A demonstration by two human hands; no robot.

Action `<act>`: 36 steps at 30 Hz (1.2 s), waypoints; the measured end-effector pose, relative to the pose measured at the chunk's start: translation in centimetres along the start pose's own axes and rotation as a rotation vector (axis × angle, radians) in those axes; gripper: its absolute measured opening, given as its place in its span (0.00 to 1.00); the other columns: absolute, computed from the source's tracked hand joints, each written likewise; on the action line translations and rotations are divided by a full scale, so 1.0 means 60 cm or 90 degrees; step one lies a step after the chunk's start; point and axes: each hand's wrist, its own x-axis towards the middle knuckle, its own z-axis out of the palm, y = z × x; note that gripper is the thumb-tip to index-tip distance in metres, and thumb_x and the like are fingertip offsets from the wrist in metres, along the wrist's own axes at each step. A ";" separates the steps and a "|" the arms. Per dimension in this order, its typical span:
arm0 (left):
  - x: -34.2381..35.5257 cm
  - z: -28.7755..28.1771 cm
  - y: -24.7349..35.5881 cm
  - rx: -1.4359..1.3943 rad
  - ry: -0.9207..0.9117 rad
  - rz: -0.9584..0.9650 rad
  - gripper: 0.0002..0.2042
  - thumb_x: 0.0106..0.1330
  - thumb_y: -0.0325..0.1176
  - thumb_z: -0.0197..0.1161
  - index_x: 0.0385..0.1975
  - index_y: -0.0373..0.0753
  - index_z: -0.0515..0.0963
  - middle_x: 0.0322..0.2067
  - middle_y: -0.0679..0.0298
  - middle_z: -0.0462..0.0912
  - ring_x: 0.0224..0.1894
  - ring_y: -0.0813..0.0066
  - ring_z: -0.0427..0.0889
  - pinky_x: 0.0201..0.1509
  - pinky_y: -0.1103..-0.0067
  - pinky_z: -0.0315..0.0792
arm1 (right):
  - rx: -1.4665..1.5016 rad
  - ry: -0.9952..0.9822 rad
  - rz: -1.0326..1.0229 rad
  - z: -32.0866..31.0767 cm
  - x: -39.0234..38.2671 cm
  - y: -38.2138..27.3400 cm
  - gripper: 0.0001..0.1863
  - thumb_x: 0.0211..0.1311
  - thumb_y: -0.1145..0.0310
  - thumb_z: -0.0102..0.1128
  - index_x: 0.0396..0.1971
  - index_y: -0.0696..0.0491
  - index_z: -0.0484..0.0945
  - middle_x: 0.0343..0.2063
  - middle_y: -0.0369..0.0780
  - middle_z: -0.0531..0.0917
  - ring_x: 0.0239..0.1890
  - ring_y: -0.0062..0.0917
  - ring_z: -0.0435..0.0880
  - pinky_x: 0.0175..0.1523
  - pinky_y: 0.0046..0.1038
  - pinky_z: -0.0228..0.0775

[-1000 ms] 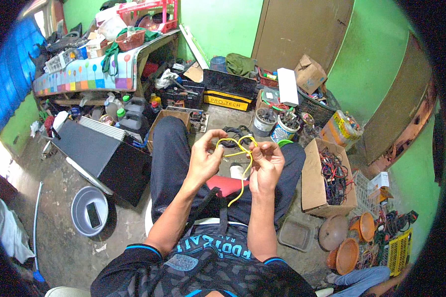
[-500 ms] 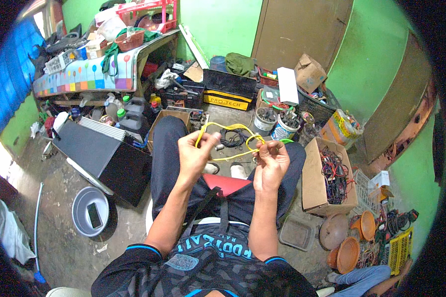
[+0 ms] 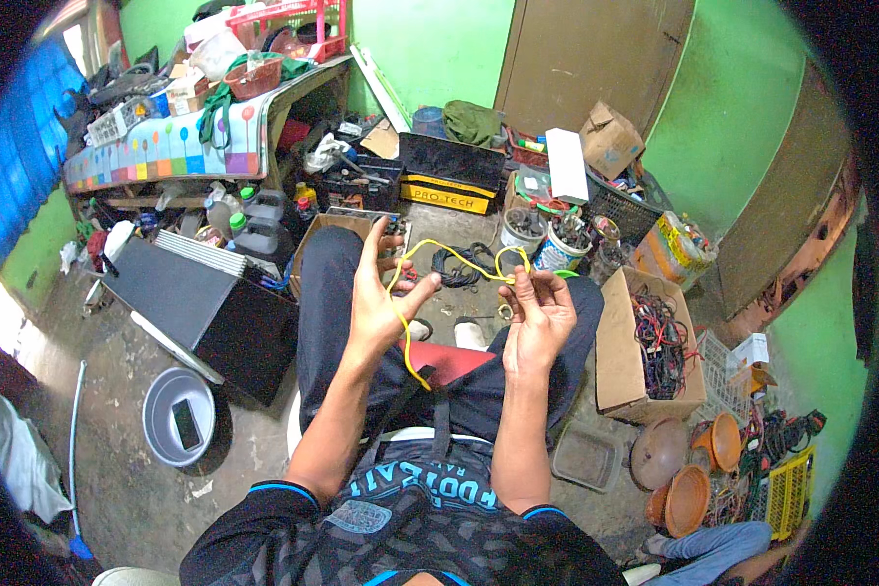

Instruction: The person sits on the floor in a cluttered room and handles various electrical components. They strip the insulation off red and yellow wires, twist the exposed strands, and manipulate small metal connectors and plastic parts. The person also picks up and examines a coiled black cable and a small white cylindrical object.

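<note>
A thin yellow cable arcs between my hands in front of my lap. My right hand pinches it between thumb and fingertips, with a small loop standing above the pinch. My left hand has its fingers spread, and the cable runs across it near the thumb. One loose end hangs down past that hand toward a red flat surface between my legs. Beyond the yellow loop, a coil of black cable lies on the floor.
At right stands a cardboard box of tangled wires. Two buckets and a black-and-yellow toolbox are ahead. A grey basin holding a phone sits left, near a black cabinet. Someone's jeans-clad leg shows lower right.
My left hand has opened, its fingers spreading from a pinch. The wide yellow loop has come apart, and one end now hangs down beside that hand. My right hand still pinches the cable.
</note>
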 end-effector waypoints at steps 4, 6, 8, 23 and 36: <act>0.015 -0.044 0.021 0.058 -0.500 0.031 0.42 0.40 0.24 0.71 0.63 0.38 0.62 0.60 0.59 0.69 0.56 0.66 0.72 0.58 0.71 0.68 | -0.063 -0.006 -0.015 -0.005 0.005 -0.002 0.06 0.58 0.78 0.62 0.35 0.58 0.76 0.33 0.41 0.83 0.33 0.23 0.83 0.36 0.26 0.81; 0.007 -0.057 0.019 0.172 -0.477 0.058 0.35 0.44 0.20 0.66 0.59 0.37 0.67 0.53 0.56 0.75 0.53 0.67 0.75 0.57 0.72 0.68 | -0.086 -0.015 -0.034 0.001 0.003 -0.003 0.06 0.57 0.79 0.62 0.35 0.60 0.77 0.31 0.41 0.83 0.31 0.23 0.83 0.36 0.24 0.78; 0.007 -0.063 0.012 0.324 -0.358 0.158 0.31 0.46 0.19 0.67 0.56 0.37 0.70 0.48 0.55 0.78 0.47 0.66 0.79 0.51 0.72 0.72 | -0.148 -0.051 -0.046 0.001 0.002 -0.005 0.06 0.57 0.80 0.62 0.34 0.61 0.78 0.30 0.41 0.83 0.29 0.22 0.83 0.36 0.23 0.76; -0.020 0.001 0.043 -0.033 -0.105 0.009 0.07 0.61 0.28 0.64 0.35 0.31 0.81 0.27 0.64 0.83 0.25 0.82 0.80 0.25 0.85 0.73 | -0.222 -0.378 0.080 0.021 -0.022 -0.022 0.22 0.55 0.78 0.64 0.52 0.57 0.71 0.32 0.38 0.81 0.35 0.21 0.81 0.43 0.22 0.74; -0.019 0.014 0.035 -0.138 -0.039 0.082 0.05 0.62 0.24 0.62 0.35 0.29 0.79 0.30 0.61 0.83 0.29 0.77 0.82 0.33 0.81 0.79 | -0.203 -0.387 0.130 0.013 -0.014 -0.011 0.13 0.69 0.65 0.51 0.40 0.60 0.76 0.30 0.38 0.80 0.35 0.19 0.80 0.46 0.23 0.72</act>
